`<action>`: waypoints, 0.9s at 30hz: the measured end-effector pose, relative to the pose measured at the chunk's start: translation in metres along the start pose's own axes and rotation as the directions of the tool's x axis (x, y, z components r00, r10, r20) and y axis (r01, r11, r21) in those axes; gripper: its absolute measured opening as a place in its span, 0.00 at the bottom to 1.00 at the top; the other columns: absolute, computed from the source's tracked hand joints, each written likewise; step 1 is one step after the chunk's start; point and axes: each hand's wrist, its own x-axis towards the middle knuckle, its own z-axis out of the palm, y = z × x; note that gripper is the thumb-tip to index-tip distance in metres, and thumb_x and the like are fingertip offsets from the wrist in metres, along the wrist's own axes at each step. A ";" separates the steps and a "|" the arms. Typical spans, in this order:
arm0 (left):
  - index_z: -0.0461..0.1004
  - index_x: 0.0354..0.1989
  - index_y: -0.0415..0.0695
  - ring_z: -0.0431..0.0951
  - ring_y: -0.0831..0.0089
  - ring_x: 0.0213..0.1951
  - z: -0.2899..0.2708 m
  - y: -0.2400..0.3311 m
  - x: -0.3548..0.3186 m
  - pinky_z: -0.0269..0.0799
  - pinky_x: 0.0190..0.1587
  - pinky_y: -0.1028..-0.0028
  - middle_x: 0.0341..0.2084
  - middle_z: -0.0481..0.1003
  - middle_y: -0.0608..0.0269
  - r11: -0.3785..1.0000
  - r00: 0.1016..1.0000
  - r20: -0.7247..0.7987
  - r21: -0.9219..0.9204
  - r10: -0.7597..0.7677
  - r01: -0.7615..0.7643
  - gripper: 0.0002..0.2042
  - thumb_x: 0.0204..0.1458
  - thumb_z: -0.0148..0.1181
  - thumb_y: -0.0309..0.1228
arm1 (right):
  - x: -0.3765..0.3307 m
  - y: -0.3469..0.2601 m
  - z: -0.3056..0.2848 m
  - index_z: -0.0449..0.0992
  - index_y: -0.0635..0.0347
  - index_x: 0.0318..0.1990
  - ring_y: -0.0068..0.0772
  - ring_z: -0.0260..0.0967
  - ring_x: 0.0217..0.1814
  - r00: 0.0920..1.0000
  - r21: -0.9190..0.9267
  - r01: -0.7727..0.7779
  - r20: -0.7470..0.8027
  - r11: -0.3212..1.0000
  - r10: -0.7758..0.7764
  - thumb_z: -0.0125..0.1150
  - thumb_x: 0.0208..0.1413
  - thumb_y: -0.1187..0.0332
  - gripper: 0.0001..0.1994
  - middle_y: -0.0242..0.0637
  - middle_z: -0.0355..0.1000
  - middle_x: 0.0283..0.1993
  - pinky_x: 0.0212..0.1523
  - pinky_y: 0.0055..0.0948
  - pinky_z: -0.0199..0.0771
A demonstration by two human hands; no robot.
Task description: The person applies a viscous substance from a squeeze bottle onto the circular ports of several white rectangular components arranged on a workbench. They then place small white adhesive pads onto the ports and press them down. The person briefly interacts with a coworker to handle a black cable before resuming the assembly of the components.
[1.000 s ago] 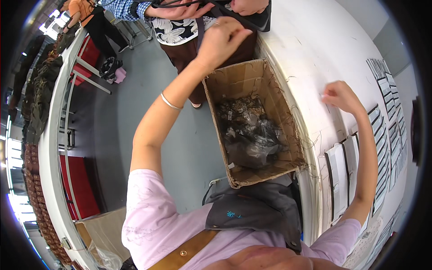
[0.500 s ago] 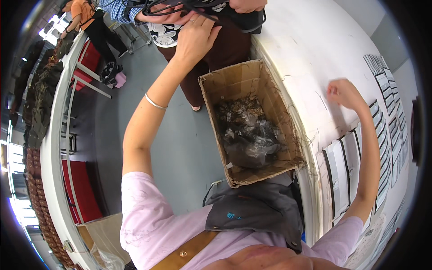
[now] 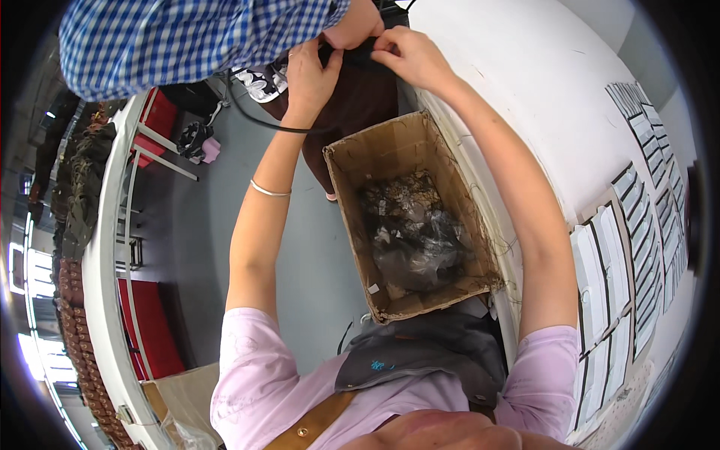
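At the far end of my reach, my left hand is closed at the black material in front of another person. Its fingertips are partly hidden by that person's blue checkered sleeve. My right hand pinches at the same dark material from the right, thumb and forefinger together; what lies between them is too dark to make out. The other person's hand sits between my two hands. A black cable hangs in a loop and crosses my left wrist.
Below my arms stands an open cardboard box holding crumpled plastic and dark scraps. A white table runs along the right, with rows of pale, dark-edged strips. On the left is a white-edged table with dark bundles.
My right hand has moved from over the white table up and left to the dark material. The other person's checkered arm now reaches across the top. My left hand has come slightly down.
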 end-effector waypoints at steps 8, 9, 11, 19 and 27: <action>0.78 0.36 0.34 0.77 0.43 0.41 0.002 -0.018 0.000 0.71 0.44 0.54 0.35 0.79 0.42 0.988 0.999 -0.013 0.145 -0.044 0.045 0.20 0.51 0.71 0.42 | -0.013 -0.013 0.022 0.77 0.62 0.44 0.32 0.78 0.37 0.928 0.391 -0.021 -0.335 0.920 0.164 0.56 0.59 0.73 0.08 0.41 0.79 0.41 0.39 0.29 0.78; 0.79 0.36 0.34 0.76 0.43 0.40 0.001 -0.022 -0.001 0.70 0.45 0.54 0.35 0.79 0.43 0.991 0.999 -0.036 0.136 -0.002 0.007 0.20 0.50 0.71 0.42 | -0.013 -0.008 0.023 0.75 0.63 0.47 0.30 0.78 0.37 0.846 0.676 -0.286 -0.155 0.679 0.510 0.55 0.60 0.74 0.09 0.42 0.79 0.40 0.37 0.26 0.80; 0.79 0.35 0.35 0.76 0.43 0.39 -0.001 -0.024 0.000 0.69 0.46 0.53 0.34 0.79 0.45 0.990 0.993 -0.077 0.118 0.087 -0.078 0.20 0.49 0.72 0.43 | -0.008 -0.006 0.026 0.74 0.64 0.47 0.31 0.78 0.35 0.824 0.820 -0.449 0.225 0.356 0.520 0.56 0.60 0.75 0.09 0.41 0.78 0.41 0.34 0.23 0.81; 0.80 0.47 0.37 0.80 0.55 0.47 -0.021 -0.033 -0.002 0.72 0.50 0.64 0.46 0.81 0.50 0.998 0.991 0.114 -0.020 -0.064 0.067 0.19 0.53 0.70 0.39 | 0.002 -0.030 0.032 0.74 0.59 0.43 0.20 0.74 0.32 0.950 0.908 -0.310 0.288 0.281 0.116 0.58 0.60 0.74 0.05 0.37 0.77 0.44 0.25 0.19 0.70; 0.80 0.47 0.40 0.80 0.57 0.47 -0.012 -0.033 -0.023 0.73 0.48 0.64 0.46 0.81 0.54 0.999 0.998 0.023 -0.019 -0.050 0.050 0.19 0.50 0.72 0.39 | 0.023 -0.036 0.036 0.77 0.62 0.46 0.35 0.76 0.34 0.948 0.528 -0.141 -0.171 0.838 0.267 0.56 0.52 0.78 0.14 0.44 0.77 0.42 0.40 0.34 0.75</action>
